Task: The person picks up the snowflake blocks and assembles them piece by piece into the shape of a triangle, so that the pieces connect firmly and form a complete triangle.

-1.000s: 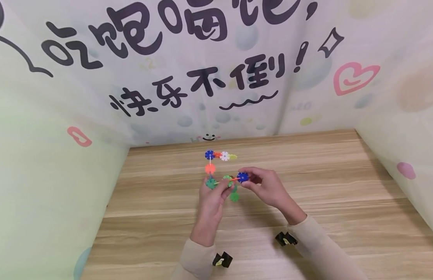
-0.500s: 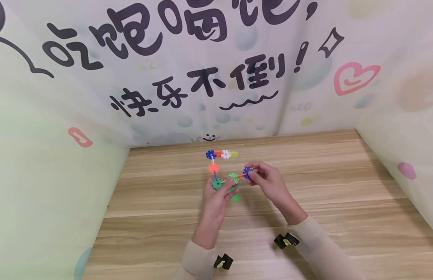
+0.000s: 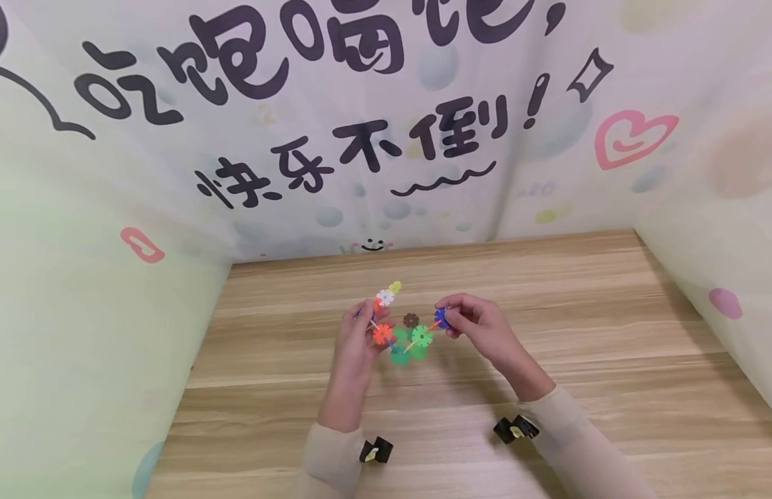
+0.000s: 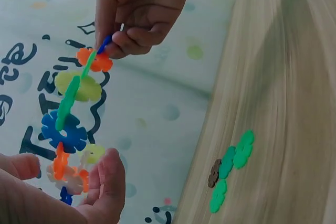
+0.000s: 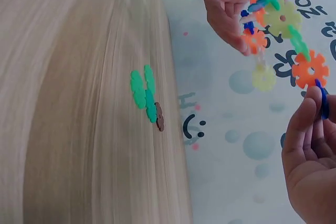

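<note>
A raised chain of slotted plastic snowflake discs (image 3: 382, 334) spans the space between both hands. My right hand (image 3: 479, 322) pinches the dark blue disc (image 5: 324, 100) at one end between thumb and fingers. Around the other part, my left hand (image 3: 355, 336) has its thumb and fingers spread, with white and orange discs (image 4: 61, 161) between them. Its thumb stands apart from the fingers in the left wrist view. A light yellow disc (image 3: 395, 286) forms the far tip. In the head view the left thumb partly covers another dark blue disc.
Below the chain, several loose green discs (image 4: 243, 149) and a brown disc (image 3: 411, 320) lie on the wood-grain table (image 3: 267, 388). A printed cloth wall (image 3: 311, 215) rises along the back, with side walls left and right.
My left hand has left the green disc in the chain's middle and moved left toward the white and orange section. That section has swung nearer; the right hand keeps its blue disc.
</note>
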Motion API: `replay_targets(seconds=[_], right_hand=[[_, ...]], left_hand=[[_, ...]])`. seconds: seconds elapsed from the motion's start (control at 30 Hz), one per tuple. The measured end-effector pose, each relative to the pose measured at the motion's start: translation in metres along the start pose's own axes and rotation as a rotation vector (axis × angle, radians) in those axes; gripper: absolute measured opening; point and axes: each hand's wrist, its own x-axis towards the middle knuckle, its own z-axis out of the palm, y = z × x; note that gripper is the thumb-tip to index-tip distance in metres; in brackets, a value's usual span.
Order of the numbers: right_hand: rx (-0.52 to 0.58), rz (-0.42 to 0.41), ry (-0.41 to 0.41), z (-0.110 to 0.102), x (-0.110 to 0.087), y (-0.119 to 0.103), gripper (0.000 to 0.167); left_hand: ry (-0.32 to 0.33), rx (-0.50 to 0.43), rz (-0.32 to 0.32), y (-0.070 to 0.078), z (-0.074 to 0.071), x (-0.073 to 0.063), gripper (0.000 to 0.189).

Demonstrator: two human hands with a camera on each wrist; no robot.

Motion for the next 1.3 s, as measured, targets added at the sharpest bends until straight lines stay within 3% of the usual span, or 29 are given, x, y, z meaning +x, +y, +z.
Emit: replay_targets(seconds=[0.3,0.57,0.9,1.17,1.3], right_hand=[[-0.009,0.010,-0.131,0.002,0.000,0.002,0.018],[-0.057,0.087,-0.130,0.001,0.014,0.013,0.034],[-0.411,0.136,-0.125,0.006,0.054,0.053,0.033],[-0.541,0.161,-0.195,0.014,0.075,0.070,0.037],[-0.676,0.130,-0.256,0.017,0.080,0.070,0.039]], left_hand=[[0.057,-0.036,-0.005,-0.003,-0.007,0.005,0.028],[0.061,-0.079,0.005,0.001,-0.013,0.006,0.026],[0.017,-0.065,-0.015,0.004,-0.019,0.003,0.026],[-0.012,-0.011,-0.027,0.004,-0.018,0.000,0.029],[-0.027,-0.008,-0.021,0.006,-0.017,-0.001,0.027]])
